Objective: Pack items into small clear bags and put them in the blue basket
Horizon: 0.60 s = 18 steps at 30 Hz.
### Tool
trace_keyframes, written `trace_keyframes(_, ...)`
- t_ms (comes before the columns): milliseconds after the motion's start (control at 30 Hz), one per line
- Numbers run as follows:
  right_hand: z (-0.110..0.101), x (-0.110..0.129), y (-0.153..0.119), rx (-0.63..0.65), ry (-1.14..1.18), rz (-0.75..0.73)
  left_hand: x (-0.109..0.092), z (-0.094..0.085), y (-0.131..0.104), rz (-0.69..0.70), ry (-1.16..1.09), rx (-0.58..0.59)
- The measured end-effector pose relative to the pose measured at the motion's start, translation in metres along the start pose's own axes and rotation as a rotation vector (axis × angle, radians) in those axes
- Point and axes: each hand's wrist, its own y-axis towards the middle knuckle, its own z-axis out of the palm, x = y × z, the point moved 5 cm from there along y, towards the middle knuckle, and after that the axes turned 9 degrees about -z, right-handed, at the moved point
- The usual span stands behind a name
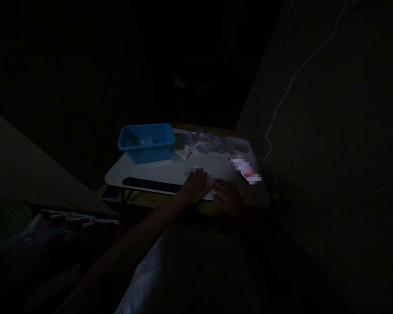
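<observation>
Two hands: my left grip (196, 186) lies flat and unclenched, palm down, fingers toward the far edge; my right grip (227, 195) rests just beside it, fingers reaching left, but it is too dark to tell whether they pinch anything.
Clear film: a thin, transparent plastic piece (210, 178) lies under and between my fingers, near the middle of the near edge.
Counter: a small white tabletop with rounded corners (139, 171); a long black slot (152, 184) runs along its near edge, left of my hands.
Basin: a blue rectangular plastic tub (150, 153) stands at the far left corner, something pale inside.
Wrappers: a crumpled heap of clear plastic (209, 142) spreads along the far edge, right of the tub.
Phone: a device with a lit, blurred pinkish screen (247, 169) lies by the right edge.
Cable: a thin white cord (290, 85) hangs beyond that edge.
</observation>
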Motion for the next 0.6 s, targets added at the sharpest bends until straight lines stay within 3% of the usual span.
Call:
trace_keyframes(367,0.0,-0.005,-0.005,-0.058,0.066,0.011,0.034,0.006,0.005,-0.145,0.005,-0.03)
trace_keyframes(500,-0.004,-0.029,-0.003,-0.191,0.205,0.23,0.036,0.008,0.007,-0.156,0.007,-0.063)
trace_keyframes(600,-0.008,-0.05,0.008,-0.181,0.335,0.435,0.035,0.009,0.007,-0.153,0.009,-0.081)
